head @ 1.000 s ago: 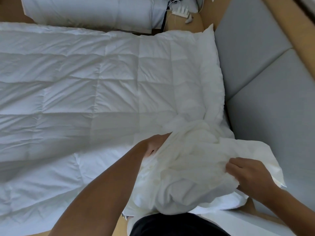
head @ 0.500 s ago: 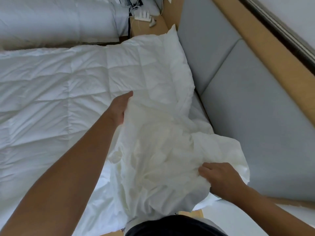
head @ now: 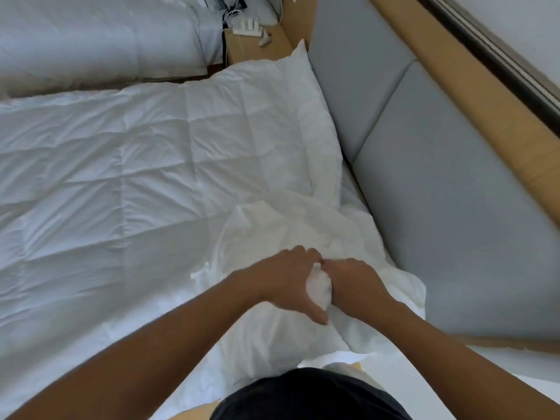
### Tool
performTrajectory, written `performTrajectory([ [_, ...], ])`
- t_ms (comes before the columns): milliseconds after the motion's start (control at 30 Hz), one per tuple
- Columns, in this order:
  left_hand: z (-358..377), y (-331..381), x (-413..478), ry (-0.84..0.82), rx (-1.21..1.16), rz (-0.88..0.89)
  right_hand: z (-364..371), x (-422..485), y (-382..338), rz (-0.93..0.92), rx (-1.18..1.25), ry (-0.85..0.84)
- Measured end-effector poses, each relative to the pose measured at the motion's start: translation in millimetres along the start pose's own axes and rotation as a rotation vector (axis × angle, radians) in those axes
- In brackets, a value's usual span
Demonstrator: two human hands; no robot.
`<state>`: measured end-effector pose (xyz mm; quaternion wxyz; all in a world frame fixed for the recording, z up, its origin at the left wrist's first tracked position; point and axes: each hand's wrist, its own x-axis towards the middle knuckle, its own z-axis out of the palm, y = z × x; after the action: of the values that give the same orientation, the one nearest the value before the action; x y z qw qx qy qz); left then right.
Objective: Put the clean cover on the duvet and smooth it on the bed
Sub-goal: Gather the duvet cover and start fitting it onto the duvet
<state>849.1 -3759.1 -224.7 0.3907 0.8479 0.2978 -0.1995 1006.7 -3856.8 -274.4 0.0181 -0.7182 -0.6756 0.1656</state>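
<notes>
Wad of cover in the curled grip of left hand and right hand, atop the duvet

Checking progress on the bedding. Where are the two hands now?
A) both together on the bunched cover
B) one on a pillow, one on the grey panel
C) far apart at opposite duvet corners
A: the left hand and right hand meet, gripping a wad of the cover.

Left hand, right hand, apparently clenched.
</notes>
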Motion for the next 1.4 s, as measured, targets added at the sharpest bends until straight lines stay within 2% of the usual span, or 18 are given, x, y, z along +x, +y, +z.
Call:
performTrajectory([
  [67,33,8,13,0.221,0.140,-0.043,-9,12,-8,0.010,0.001,0.034],
  [133,46,3,21,0.430,0.115,-0.082,-11,18,-13,0.052,0.037,0.049],
  [200,45,-7,23,0.516,0.098,-0.065,-7,12,-17,0.074,0.077,0.142],
  [300,46,-25,16,0.661,0.183,0.026,8,-4,-5,0.110,-0.075,0.221],
  [433,58,-47,19,0.834,0.298,0.061,13,-20,-10,0.216,-0.024,-0.060],
  [533,61,-53,34,0.813,0.246,-0.013,6,-13,-25,0.154,0.192,-0.410],
  [600,62,-56,41,0.741,0.185,-0.028,-9,3,-10,0.112,0.445,-0.685],
  [633,62,-59,42,0.698,0.147,-0.030,-16,15,5,0.139,0.623,-0.699],
  [700,65,-63,41,0.609,0.082,-0.046,-12,53,57,0.321,0.840,-0.390],
  [767,71,-66,42,0.573,0.071,-0.082,3,94,115,0.447,0.568,-0.076],
  [800,74,-67,44,0.581,0.078,-0.096,13,111,141,0.483,0.458,-0.042],
  [933,81,-74,65,0.581,0.174,-0.131,60,151,194,0.468,0.332,-0.093],
  [1033,79,-75,79,0.610,0.177,-0.180,93,172,204,0.337,0.326,-0.174],
  [1100,77,-72,89,0.631,0.164,-0.206,108,186,202,0.365,0.447,-0.290],
  [1200,73,-72,103,0.646,0.145,-0.250,124,187,174,0.332,0.710,-0.716],
  [1267,72,-73,106,0.661,0.142,-0.282,129,183,154,0.173,0.703,-0.936],
  [1333,73,-75,105,0.656,0.135,-0.309,135,184,146,0.008,0.480,-0.970],
  [1400,73,-76,102,0.648,0.104,-0.336,140,193,141,-0.113,0.297,-0.795],
])
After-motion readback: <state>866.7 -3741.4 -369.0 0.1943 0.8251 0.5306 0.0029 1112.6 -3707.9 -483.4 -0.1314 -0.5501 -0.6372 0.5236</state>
